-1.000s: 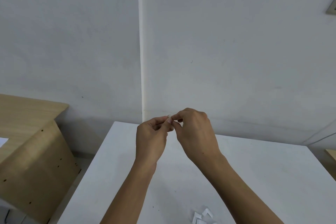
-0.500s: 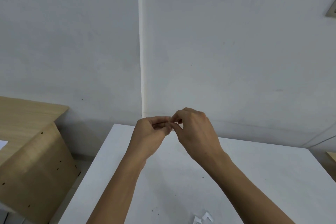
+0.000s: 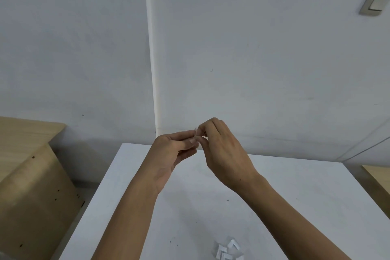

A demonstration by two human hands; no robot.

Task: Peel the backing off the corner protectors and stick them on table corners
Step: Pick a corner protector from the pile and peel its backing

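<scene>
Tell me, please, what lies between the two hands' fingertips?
In the head view, a small clear corner protector, pinched by the left hand and right hand.

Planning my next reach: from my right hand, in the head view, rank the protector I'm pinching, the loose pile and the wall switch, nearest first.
1. Pinched protector, held by the right hand.
2. Loose pile, low centre-right.
3. Wall switch, upper right.

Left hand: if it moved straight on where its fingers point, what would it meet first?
Probably the right hand: the left hand points rightward at its fingertips, with a small clear corner protector pinched between both.
</scene>
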